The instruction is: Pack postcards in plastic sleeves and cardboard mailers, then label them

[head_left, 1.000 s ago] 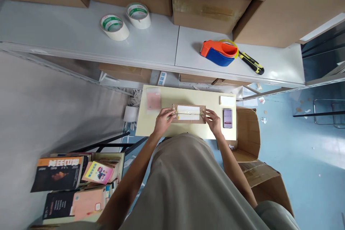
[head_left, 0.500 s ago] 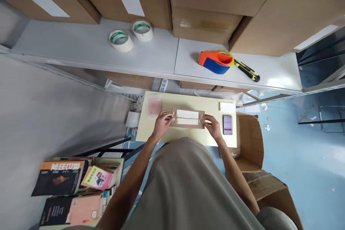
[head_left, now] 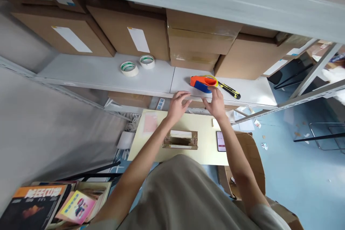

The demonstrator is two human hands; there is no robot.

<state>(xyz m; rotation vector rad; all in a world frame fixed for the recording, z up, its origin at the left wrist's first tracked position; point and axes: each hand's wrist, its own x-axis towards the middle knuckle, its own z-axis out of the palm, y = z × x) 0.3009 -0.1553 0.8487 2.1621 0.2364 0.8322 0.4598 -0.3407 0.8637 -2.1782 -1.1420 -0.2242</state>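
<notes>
My left hand (head_left: 178,107) is raised over the back edge of the small table (head_left: 207,154), with fingers apart and nothing in them. My right hand (head_left: 216,103) reaches up to the shelf's front edge, its thumb and fingers apart. Its fingertips overlap the lower edge of an orange and blue tape dispenser (head_left: 199,84) in the view; I cannot tell if they touch. Behind the forearms, on the table, lies a small brown cardboard box (head_left: 194,140) with its top parted along the middle and white labels on both flaps.
A yellow and black utility knife (head_left: 229,90) lies beside the dispenser on the shelf (head_left: 159,79). Two tape rolls (head_left: 129,69) are further left, before large cartons (head_left: 145,39). A phone (head_left: 220,141) and a pink card (head_left: 150,122) lie on the table. Books (head_left: 35,205) are stacked at lower left.
Both hands have let go of the small box and moved up and forward to the shelf edge. The box flaps have sprung apart. My view has tilted up, showing an upper shelf.
</notes>
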